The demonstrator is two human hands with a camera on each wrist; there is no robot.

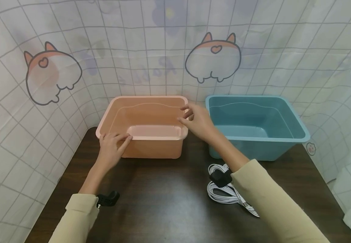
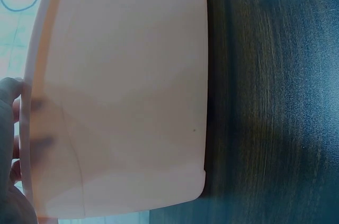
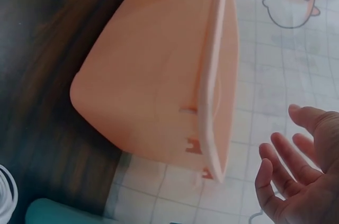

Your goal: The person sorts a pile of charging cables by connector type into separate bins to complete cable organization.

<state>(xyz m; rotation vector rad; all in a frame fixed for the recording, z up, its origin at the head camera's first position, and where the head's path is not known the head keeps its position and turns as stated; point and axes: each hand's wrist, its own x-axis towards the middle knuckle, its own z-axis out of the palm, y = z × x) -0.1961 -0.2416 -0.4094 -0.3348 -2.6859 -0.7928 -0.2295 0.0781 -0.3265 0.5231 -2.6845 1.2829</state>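
The orange bin [image 1: 151, 149] is standing upright on the dark table [image 1: 163, 202], to the left of the teal bin [image 1: 254, 149], and a narrow gap is separating the two. The left hand [image 1: 111, 148] is gripping the near rim of the orange bin, close to its left corner; in the left wrist view its fingers are curling behind this rim, and dark finger shapes are showing through the thin wall. The right hand [image 1: 199, 121] is hovering just beside the right end of the same bin, with the thumb and the loosely bent fingers standing apart from each other (the right wrist view is showing it clear of the rim). In front of the teal bin, a white cable [image 1: 224, 198] is lying in loops on the table, and the right forearm is partly covering it. Both arms are wearing pale yellow sleeves [image 1: 272, 199]. Behind the bins, a white checked cloth [image 1: 145, 67] with cartoon animals is hanging
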